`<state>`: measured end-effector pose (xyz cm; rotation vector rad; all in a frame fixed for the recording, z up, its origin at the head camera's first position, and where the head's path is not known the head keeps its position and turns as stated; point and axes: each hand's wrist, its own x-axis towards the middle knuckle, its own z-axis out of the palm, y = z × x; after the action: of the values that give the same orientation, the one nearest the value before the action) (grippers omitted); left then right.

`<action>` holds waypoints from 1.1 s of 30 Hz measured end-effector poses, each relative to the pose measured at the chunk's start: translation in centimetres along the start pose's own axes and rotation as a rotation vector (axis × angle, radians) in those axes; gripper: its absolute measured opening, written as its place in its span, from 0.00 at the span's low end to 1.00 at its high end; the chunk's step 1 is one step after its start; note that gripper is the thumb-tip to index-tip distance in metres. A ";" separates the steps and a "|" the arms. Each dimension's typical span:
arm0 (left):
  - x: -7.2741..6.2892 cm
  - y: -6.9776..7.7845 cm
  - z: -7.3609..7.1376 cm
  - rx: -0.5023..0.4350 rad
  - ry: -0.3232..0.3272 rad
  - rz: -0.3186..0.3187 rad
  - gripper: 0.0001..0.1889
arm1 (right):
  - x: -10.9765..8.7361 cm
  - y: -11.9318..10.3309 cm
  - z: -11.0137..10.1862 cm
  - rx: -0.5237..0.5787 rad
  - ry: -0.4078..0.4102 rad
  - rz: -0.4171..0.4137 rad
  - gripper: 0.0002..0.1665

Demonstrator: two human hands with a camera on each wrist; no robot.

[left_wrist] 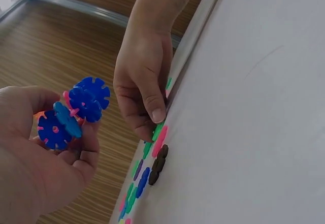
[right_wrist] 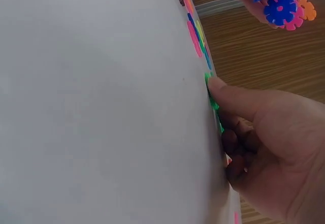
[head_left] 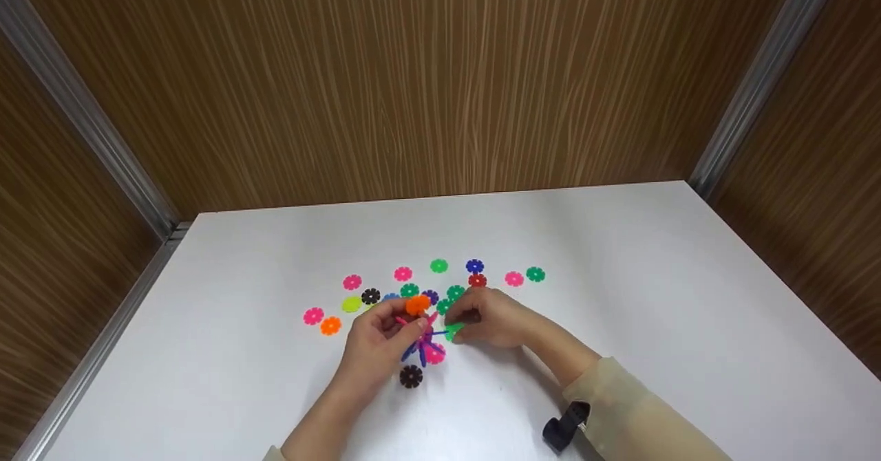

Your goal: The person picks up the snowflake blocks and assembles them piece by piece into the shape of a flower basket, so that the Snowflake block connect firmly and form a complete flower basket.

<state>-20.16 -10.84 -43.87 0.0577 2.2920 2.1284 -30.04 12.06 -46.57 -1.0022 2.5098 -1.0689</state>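
My left hand [head_left: 375,345] grips a cluster of interlocked plastic snowflake discs [left_wrist: 84,104] between thumb and fingers, raised above the table. Blue and pink discs make up the cluster, and an orange disc [head_left: 417,305] shows at its top. To its right, my right hand [head_left: 501,320] is down at the table with curled fingers. Its thumb and fingers pinch a light green snowflake disc [head_left: 453,331], partly covered by the hand. Just below the cluster lie a pink disc [head_left: 435,354] and a black disc [head_left: 411,377].
Loose discs in several colours spread across the white table [head_left: 619,254], such as a yellow one [head_left: 351,304] at left, a red one [head_left: 477,280] behind the right hand and a teal one [head_left: 535,274] at right. A wood-grain panel [head_left: 413,89] stands behind the table.
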 end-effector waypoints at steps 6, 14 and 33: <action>0.1 0.1 0.4 -0.008 0.002 -0.060 0.19 | -1.5 -0.7 -0.7 0.188 0.089 0.021 0.07; 0.1 -0.3 0.8 -0.044 -0.049 -0.080 0.21 | -3.6 -3.0 -1.4 0.527 0.162 -0.067 0.10; -0.1 -0.6 0.8 0.134 -0.091 -0.011 0.19 | -3.7 -4.7 -0.6 0.328 0.275 -0.200 0.09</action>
<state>-20.00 -10.08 -44.54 0.1399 2.3733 1.9216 -25.18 12.56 -42.94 -1.0859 2.3512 -1.7181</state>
